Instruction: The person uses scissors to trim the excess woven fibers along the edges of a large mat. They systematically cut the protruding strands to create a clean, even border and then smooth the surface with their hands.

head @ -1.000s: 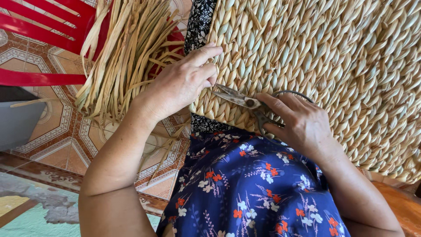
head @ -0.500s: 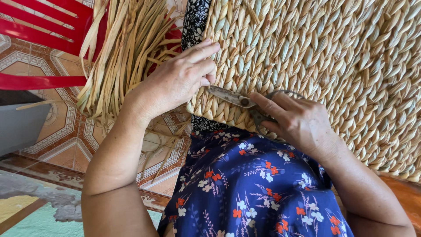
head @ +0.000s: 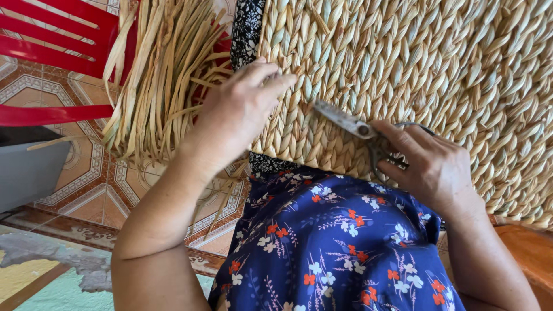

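- Left hand (head: 245, 112) pressed flat, fingers spread, on the woven straw-coloured mat (head: 438, 75).
- Right hand (head: 429, 164), at 3 o'clock, gripped grey metal scissors (head: 351, 122) against the weave.

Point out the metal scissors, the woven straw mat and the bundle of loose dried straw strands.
Grey metal scissors (head: 345, 121), head view: on the blades near the pivot.
Woven straw mat (head: 438, 63), head view: on its plaited surface.
Bundle of loose dried straw strands (head: 164, 75), head view: on the middle of the bundle.
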